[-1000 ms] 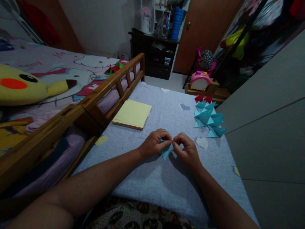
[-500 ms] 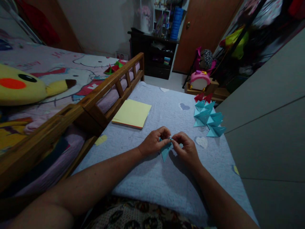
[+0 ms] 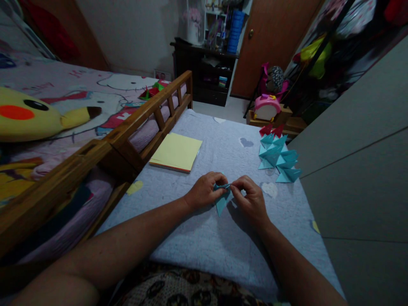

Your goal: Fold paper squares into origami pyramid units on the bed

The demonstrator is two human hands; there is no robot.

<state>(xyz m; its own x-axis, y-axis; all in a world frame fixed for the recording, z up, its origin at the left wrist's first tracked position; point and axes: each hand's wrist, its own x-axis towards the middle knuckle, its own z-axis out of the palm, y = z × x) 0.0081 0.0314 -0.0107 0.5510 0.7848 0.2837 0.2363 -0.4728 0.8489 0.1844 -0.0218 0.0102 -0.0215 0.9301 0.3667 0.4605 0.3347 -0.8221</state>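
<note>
Hands apparently pinch teal paper

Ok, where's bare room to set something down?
Beyond your left hand and right hand, the cloth is bare between yellow paper and blue folded paper; also between your forearms. The far right is crowded: red folded paper behind the blue.

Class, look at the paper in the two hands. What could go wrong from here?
The left hand and right hand pinch the small turquoise paper close together, so it might tear or crease crookedly.
The folded turquoise pieces stand near the right edge of the patterned cloth, so a bump might send some off.
</note>
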